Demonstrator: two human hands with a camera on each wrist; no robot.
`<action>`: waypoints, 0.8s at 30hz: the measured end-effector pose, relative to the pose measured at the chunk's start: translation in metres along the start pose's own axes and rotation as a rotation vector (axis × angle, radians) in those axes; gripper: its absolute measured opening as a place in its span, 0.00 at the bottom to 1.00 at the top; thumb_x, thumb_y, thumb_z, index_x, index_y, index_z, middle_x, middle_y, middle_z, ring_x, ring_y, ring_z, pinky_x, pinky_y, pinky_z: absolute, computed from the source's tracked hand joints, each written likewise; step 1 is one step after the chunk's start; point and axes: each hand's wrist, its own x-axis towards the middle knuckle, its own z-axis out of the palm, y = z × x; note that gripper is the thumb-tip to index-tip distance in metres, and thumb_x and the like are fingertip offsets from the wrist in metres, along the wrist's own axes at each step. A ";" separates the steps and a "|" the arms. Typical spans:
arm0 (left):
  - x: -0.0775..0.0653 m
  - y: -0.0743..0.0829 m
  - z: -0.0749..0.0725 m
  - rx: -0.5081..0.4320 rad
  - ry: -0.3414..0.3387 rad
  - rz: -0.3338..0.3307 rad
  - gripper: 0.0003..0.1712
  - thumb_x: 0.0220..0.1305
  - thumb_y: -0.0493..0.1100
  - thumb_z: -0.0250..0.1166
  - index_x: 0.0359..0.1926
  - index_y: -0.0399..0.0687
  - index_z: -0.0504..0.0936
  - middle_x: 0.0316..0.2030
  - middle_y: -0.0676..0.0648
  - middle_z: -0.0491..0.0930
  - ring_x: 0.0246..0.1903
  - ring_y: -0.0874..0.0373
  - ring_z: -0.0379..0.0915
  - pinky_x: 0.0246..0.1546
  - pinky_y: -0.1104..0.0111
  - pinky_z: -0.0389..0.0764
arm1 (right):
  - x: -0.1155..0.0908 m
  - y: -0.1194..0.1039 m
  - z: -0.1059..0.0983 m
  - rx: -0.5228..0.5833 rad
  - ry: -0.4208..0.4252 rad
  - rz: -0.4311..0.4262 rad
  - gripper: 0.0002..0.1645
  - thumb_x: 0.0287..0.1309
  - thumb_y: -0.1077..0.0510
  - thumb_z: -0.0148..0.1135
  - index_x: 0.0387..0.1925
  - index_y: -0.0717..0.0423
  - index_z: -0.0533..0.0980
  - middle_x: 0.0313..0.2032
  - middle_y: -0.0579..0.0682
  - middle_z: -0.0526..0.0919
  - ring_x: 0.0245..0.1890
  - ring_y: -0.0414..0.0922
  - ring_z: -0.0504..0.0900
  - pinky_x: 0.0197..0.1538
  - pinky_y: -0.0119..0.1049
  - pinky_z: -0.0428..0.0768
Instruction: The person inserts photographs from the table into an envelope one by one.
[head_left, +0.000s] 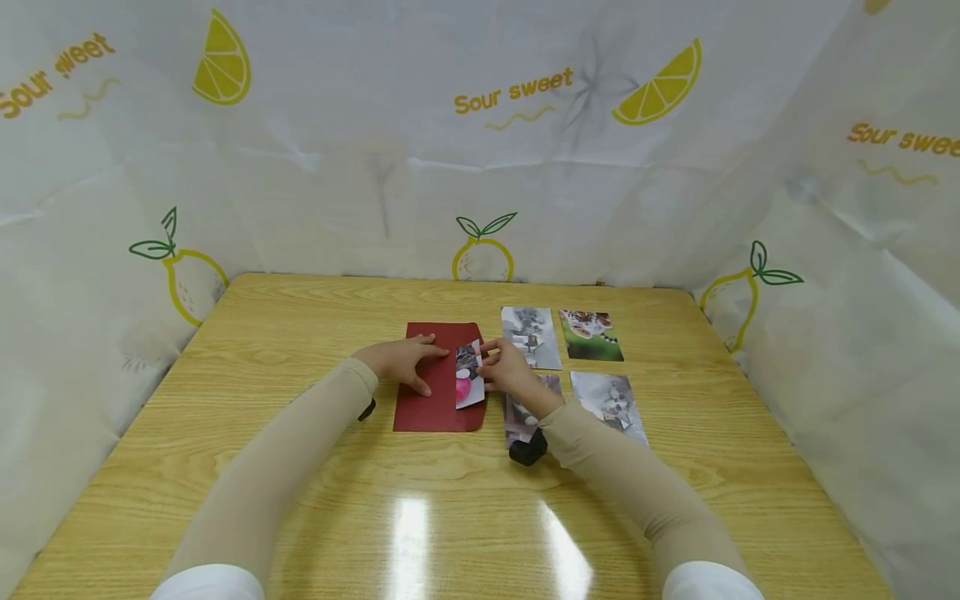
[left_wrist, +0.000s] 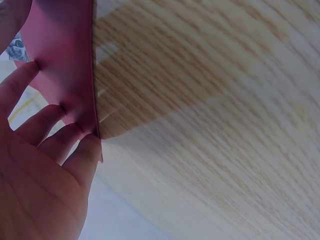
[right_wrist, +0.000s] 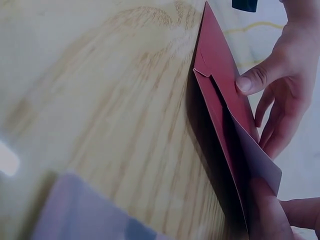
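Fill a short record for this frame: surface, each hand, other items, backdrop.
Surface: wood-grain table
Left hand: touching the red envelope
Right hand: pinching a card with a pink patch
Held card: at the envelope's right end; depth inside unclear
Other cards: four visible, right of the envelope, one showing a striped animal
Backdrop: white sheet printed with lemons

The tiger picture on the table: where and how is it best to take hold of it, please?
The tiger picture is probably best pinched at its right edge, coming from the right: it lies flat, with bare table there, while grey pictures lie close to its left and near edges.
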 end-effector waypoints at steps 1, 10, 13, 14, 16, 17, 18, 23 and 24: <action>0.000 0.000 0.000 0.001 0.001 0.001 0.46 0.58 0.55 0.70 0.74 0.58 0.59 0.77 0.43 0.42 0.75 0.43 0.39 0.70 0.48 0.56 | 0.001 0.000 0.001 0.003 0.001 0.002 0.25 0.61 0.69 0.60 0.59 0.59 0.69 0.41 0.57 0.76 0.34 0.46 0.81 0.31 0.35 0.83; 0.001 0.000 -0.001 0.006 0.000 0.001 0.46 0.57 0.55 0.70 0.74 0.58 0.60 0.76 0.42 0.42 0.75 0.43 0.40 0.69 0.48 0.57 | 0.006 -0.001 0.011 -0.011 -0.001 0.002 0.24 0.61 0.69 0.61 0.59 0.59 0.70 0.42 0.58 0.78 0.36 0.47 0.82 0.32 0.36 0.83; 0.000 0.000 -0.001 0.004 0.000 0.003 0.46 0.57 0.55 0.70 0.74 0.57 0.60 0.76 0.41 0.43 0.75 0.42 0.40 0.69 0.47 0.57 | 0.007 -0.002 0.013 -0.007 -0.013 0.003 0.23 0.61 0.68 0.61 0.58 0.59 0.70 0.42 0.58 0.78 0.36 0.48 0.82 0.32 0.37 0.84; 0.000 0.001 -0.002 0.003 -0.001 0.003 0.46 0.57 0.54 0.70 0.74 0.57 0.60 0.76 0.41 0.43 0.75 0.42 0.40 0.69 0.47 0.57 | 0.007 -0.002 0.013 -0.004 -0.017 0.004 0.23 0.61 0.68 0.61 0.58 0.60 0.70 0.42 0.58 0.78 0.36 0.48 0.82 0.32 0.37 0.84; -0.001 0.001 -0.002 -0.001 -0.001 0.004 0.46 0.58 0.54 0.70 0.74 0.57 0.60 0.76 0.41 0.42 0.75 0.43 0.40 0.69 0.48 0.56 | 0.007 -0.002 0.014 0.003 -0.030 0.005 0.22 0.61 0.68 0.61 0.57 0.60 0.70 0.42 0.58 0.79 0.36 0.48 0.82 0.33 0.38 0.84; -0.001 0.001 -0.002 -0.002 0.000 0.006 0.46 0.58 0.54 0.70 0.74 0.56 0.60 0.76 0.41 0.43 0.75 0.43 0.40 0.69 0.48 0.56 | 0.007 -0.002 0.014 0.008 -0.037 0.006 0.22 0.61 0.68 0.61 0.57 0.61 0.70 0.42 0.59 0.79 0.35 0.48 0.83 0.33 0.39 0.84; -0.001 0.001 -0.002 -0.003 -0.001 0.008 0.46 0.58 0.54 0.70 0.74 0.56 0.60 0.76 0.41 0.42 0.75 0.43 0.40 0.69 0.48 0.56 | 0.007 -0.003 0.014 0.008 -0.043 0.004 0.22 0.61 0.68 0.61 0.57 0.61 0.71 0.42 0.59 0.80 0.35 0.48 0.83 0.34 0.39 0.84; -0.002 0.001 -0.001 -0.009 -0.001 0.011 0.46 0.58 0.54 0.70 0.74 0.56 0.60 0.76 0.42 0.42 0.75 0.43 0.40 0.69 0.48 0.57 | 0.004 -0.003 0.014 -0.001 -0.063 -0.004 0.21 0.62 0.67 0.61 0.56 0.60 0.73 0.42 0.61 0.82 0.32 0.47 0.84 0.35 0.40 0.85; -0.002 0.001 -0.001 -0.009 -0.001 0.011 0.46 0.58 0.54 0.70 0.74 0.56 0.60 0.76 0.42 0.42 0.75 0.43 0.40 0.69 0.48 0.57 | 0.004 -0.003 0.014 -0.003 -0.066 -0.005 0.21 0.62 0.67 0.61 0.57 0.60 0.73 0.42 0.61 0.82 0.32 0.47 0.85 0.35 0.40 0.85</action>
